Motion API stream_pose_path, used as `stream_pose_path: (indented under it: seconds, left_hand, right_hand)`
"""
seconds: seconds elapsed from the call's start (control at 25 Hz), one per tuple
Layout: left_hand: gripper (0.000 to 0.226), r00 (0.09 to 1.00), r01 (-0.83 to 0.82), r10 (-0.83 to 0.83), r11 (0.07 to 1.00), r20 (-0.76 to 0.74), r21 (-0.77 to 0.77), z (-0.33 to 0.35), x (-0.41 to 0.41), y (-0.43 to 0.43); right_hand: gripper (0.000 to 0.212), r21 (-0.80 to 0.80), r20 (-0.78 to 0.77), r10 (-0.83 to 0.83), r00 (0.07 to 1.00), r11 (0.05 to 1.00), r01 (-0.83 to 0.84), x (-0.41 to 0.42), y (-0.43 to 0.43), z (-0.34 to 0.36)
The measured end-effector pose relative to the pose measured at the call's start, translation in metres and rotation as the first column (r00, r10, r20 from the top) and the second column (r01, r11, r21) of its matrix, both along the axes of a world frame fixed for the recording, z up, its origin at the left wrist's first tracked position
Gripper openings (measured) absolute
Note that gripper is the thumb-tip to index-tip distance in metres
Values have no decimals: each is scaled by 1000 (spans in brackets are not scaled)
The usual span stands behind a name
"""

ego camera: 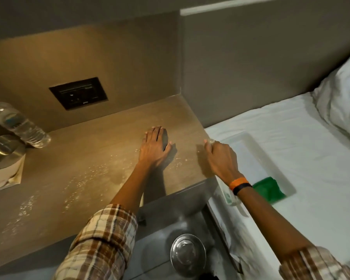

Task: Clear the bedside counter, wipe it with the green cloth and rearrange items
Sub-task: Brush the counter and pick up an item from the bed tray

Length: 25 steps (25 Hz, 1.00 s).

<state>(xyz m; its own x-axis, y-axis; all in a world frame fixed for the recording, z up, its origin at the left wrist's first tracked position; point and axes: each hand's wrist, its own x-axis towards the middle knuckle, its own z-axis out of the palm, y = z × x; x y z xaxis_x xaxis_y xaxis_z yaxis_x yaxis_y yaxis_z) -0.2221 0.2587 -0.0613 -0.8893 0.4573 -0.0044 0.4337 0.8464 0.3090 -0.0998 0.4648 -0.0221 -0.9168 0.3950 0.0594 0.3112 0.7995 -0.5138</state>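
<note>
The brown bedside counter is strewn with white crumbs. My left hand lies palm down on it near the right end, fingers straight and together; a dark patch by the thumb may be shadow or a small thing, I cannot tell. My right hand is curled at the counter's right edge, fingertips pinched on a small whitish bit. The green cloth lies folded in the near end of a white tray on the bed, just right of my right wrist.
A clear water bottle and a metal lamp base stand at the counter's left end. A dark socket plate is set in the wall behind. A metal lidded bin sits below. White bed and pillow lie to the right.
</note>
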Motion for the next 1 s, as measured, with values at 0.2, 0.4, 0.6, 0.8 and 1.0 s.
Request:
stream_pose_path:
  seconds: [0.2, 0.4, 0.6, 0.8, 1.0]
  left_hand:
    - [75, 999, 26, -26, 1000, 27, -17, -5, -1, 79]
    - [75, 1000, 14, -15, 998, -12, -57, -13, -2, 118]
    - [74, 999, 1, -5, 996, -52, -89, -22, -5, 123]
    - [76, 996, -32, 23, 994, -83, -107, -31, -5, 124]
    - [77, 997, -58, 53, 994, -46, -96, -22, 14, 129]
  right_hand:
    - [56, -183, -270, -173, 947, 975, 126, -7, 78, -17]
    - [42, -430, -242, -183, 953, 901, 64, -34, 127, -82]
    - [39, -493, -67, -134, 989, 866, 83, -68, 142, -158]
    - [45, -529, -27, -174, 984, 838, 134, -95, 147, -190]
    - [55, -475, 41, -172, 984, 864, 171, -83, 148, -178]
